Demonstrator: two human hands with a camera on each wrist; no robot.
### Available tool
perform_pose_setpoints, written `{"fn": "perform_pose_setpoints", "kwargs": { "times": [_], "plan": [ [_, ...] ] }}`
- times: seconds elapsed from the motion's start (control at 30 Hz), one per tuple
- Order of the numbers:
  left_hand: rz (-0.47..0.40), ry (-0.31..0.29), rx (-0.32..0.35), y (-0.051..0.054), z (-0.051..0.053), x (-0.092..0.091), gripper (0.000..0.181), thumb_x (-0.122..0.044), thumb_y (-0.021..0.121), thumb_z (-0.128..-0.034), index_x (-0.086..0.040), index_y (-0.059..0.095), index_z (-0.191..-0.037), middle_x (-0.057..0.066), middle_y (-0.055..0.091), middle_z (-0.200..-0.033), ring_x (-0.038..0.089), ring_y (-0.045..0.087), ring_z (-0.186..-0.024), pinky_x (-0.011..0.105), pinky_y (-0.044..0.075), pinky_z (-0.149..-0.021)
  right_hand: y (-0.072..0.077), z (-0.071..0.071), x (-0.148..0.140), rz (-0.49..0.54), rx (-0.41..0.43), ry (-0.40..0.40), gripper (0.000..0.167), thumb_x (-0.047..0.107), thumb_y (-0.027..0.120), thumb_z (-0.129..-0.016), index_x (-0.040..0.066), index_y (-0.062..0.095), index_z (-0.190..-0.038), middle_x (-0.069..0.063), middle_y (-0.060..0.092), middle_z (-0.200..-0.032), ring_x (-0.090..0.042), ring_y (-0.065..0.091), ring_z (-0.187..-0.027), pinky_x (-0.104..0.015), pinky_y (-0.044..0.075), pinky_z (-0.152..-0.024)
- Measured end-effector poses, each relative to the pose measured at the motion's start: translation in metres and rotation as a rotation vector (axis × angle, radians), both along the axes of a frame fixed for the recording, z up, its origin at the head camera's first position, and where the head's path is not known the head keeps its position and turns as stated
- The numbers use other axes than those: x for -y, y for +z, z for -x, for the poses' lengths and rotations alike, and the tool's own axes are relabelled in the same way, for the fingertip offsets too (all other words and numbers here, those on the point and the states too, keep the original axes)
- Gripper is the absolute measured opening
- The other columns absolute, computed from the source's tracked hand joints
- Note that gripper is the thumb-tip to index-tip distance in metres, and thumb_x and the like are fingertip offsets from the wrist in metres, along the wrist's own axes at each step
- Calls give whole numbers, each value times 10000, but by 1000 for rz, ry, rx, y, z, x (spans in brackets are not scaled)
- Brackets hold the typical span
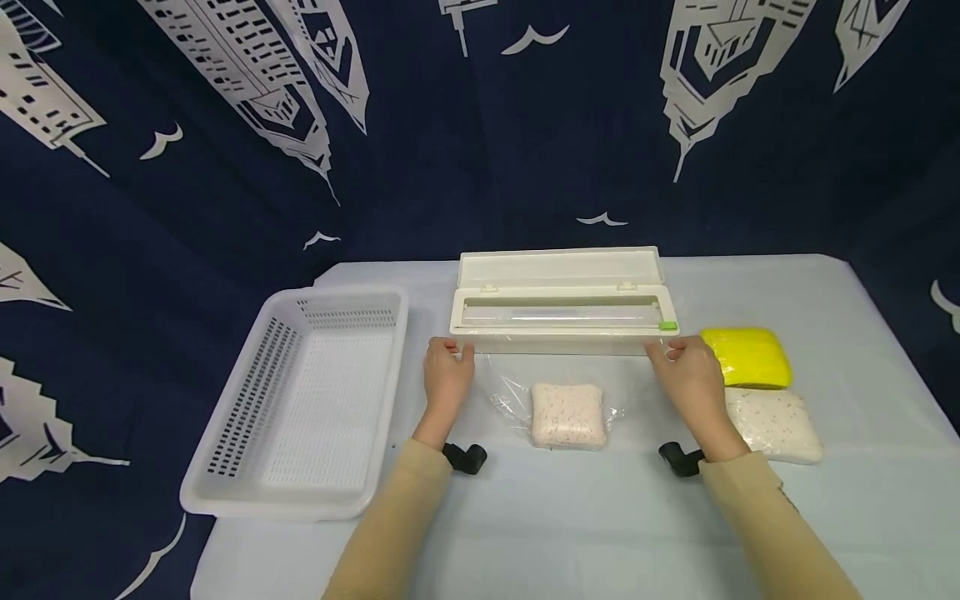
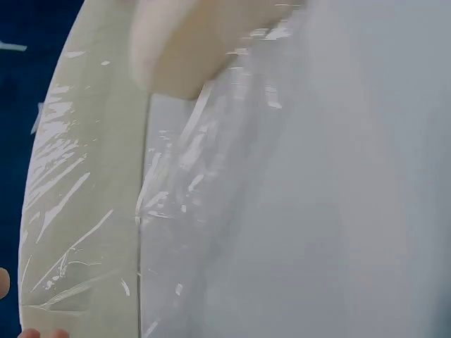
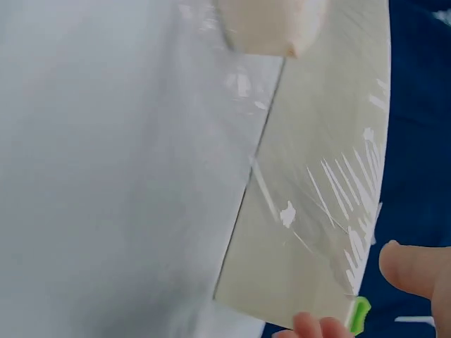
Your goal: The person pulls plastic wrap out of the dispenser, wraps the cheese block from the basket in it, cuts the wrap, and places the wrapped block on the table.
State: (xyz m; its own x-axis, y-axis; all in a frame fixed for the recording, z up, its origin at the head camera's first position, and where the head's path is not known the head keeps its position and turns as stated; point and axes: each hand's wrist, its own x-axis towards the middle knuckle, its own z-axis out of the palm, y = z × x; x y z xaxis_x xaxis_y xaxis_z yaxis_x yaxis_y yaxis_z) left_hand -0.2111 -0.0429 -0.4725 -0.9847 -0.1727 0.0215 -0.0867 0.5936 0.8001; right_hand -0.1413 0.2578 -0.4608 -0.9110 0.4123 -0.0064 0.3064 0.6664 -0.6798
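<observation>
A cream cling film dispenser (image 1: 564, 343), lid raised, stands at the table's far side with a film roll inside. Clear cling film (image 1: 510, 398) comes down over its front face and onto the table, wrinkled in both wrist views. On the film sits a speckled pale block (image 1: 567, 417). My left hand (image 1: 447, 379) is at the dispenser's left front corner, thumb and fingers apart. At the right front corner, close to the green cutter tab (image 3: 360, 315), my right hand (image 1: 690, 387) has its thumb and bent fingers apart. Whether either hand touches the film is unclear.
A white perforated basket (image 1: 386, 400) stands on the left of the white-covered table (image 1: 585, 533). To the right lie a yellow block (image 1: 746, 357) and a second speckled block (image 1: 776, 425). A dark blue patterned cloth (image 1: 480, 150) hangs behind.
</observation>
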Motion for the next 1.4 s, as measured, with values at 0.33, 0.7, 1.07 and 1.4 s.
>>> {"fn": "perform_pose_setpoints", "kwargs": {
  "times": [0.33, 0.7, 1.07, 1.4],
  "plan": [
    [-136, 72, 43, -1, 16, 1, 539, -173, 659, -942, 60, 381, -1341, 180, 718, -895, 311, 659, -789, 363, 483, -674, -7, 20, -7, 231, 92, -153, 588, 353, 629, -944, -76, 443, -1301, -242, 627, -1108, -256, 602, -864, -241, 444, -622],
    [-110, -1, 68, -2, 19, 8, 506, -165, 648, -938, 22, 499, -1384, 199, 714, -973, 272, 650, -813, 326, 500, -654, -6, 18, -13, 194, 64, -76, 714, 303, 617, -966, -98, 310, -1470, -316, 634, -1162, -343, 632, -965, -268, 448, -663],
    [-115, -72, 117, 1, 19, 15, 513, -107, 595, -937, -44, 485, -1434, 131, 676, -887, 184, 549, -752, 265, 429, -651, 0, 14, -23, 201, 166, 35, 726, 310, 583, -983, -52, 250, -1517, -285, 639, -1159, -356, 596, -998, -363, 445, -727],
    [-55, -150, 189, 0, 17, 18, 593, -132, 477, -985, -18, 284, -1534, 171, 593, -956, 325, 535, -1124, 480, 467, -938, 1, 13, -35, 215, 220, 156, 817, 309, 595, -980, -48, 121, -1542, -309, 617, -1208, -404, 553, -1101, -483, 457, -861]
  ]
}}
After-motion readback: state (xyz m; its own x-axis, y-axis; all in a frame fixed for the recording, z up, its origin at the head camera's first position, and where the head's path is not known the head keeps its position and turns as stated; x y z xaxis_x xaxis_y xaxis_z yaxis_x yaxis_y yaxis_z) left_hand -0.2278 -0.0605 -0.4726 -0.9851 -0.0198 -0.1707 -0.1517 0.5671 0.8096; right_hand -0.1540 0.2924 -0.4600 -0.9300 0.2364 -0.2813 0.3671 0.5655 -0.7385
